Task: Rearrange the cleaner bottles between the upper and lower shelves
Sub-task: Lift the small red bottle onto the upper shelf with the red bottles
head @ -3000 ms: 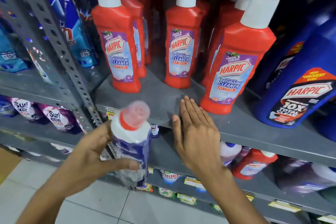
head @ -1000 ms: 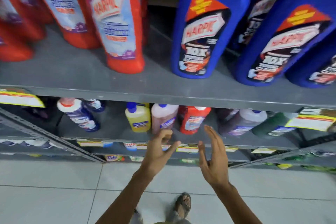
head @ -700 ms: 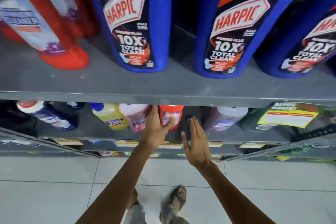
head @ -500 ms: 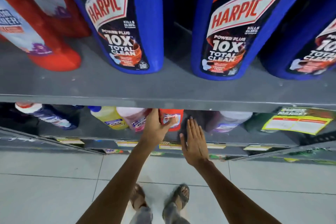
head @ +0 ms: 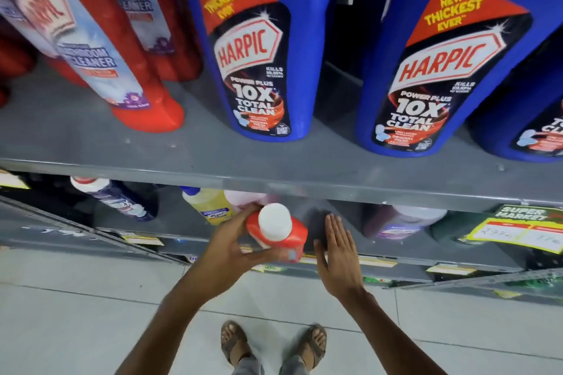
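Red bottle (head: 278,237) now out from lower shelf (head: 380,248), white cap up. Left hand (head: 231,248) grip wraps it. Right hand (head: 338,256) just beside, flat, grip released.

Grey metal shelving (head: 231,161) w/ yellow price tags (head: 515,230), pale tiled floor (head: 76,323) below.

I count three blue Harpic bottles (head: 262,48), maybe three red bathroom cleaners (head: 122,70) above, blurred.

Blue bottles (head: 262,48) on upper shelf (head: 189,161)
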Available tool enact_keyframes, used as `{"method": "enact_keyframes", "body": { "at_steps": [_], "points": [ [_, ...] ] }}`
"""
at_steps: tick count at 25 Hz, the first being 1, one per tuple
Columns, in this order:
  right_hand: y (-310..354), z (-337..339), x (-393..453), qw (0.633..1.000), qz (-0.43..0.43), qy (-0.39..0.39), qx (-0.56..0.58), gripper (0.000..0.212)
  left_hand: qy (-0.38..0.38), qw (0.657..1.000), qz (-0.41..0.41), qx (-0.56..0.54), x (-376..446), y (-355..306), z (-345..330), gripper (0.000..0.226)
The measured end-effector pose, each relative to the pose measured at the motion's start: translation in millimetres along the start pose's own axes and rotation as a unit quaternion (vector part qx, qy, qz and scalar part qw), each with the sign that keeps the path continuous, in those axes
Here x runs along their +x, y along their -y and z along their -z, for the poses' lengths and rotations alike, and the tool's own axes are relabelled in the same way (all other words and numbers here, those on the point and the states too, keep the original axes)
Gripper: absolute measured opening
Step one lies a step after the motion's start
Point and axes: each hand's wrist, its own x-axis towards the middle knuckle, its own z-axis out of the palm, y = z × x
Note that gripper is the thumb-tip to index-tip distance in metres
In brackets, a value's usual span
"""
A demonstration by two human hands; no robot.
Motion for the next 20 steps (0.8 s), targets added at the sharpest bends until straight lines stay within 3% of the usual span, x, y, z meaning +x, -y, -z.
{"method": "enact_keyframes", "body": {
  "at_steps": [3, 6, 12, 14, 16, 20],
  "points": [
    [49.1, 12.7, -19.1, 0.996, 0.054, -0.051, 0.058, 0.056, -0.001, 1.0, 0.002, -0.007, -38.4, -38.3, 62.9, 0.07],
    [122.3, 37.1, -24.8, 0.978, 0.132, -0.085, 0.136, 0.05, -0.074, 0.995, -0.063, 0.001, -67.4, -76.2, 127.2, 0.053],
    [282.5, 116.0, 8.0, 0.892, 0.338, -0.211, 0.212, 0.035, -0.253, 0.935, -0.246, 0.009, -92.0, -130.8, 216.7, 0.052],
    [322.7, 137.4, 16.2, 0.872, 0.374, -0.242, 0.203, 0.035, -0.27, 0.922, -0.279, 0.001, -88.3, -140.0, 243.2, 0.05],
    [351.8, 144.3, 27.4, 0.879, 0.38, -0.233, 0.168, 0.037, -0.264, 0.92, -0.291, -0.01, -78.8, -140.8, 272.7, 0.056],
    [379.9, 127.6, 47.7, 0.936, 0.314, -0.157, 0.019, 0.048, -0.23, 0.932, -0.28, 0.005, -55.8, -137.0, 304.7, 0.06]
  ]
}}
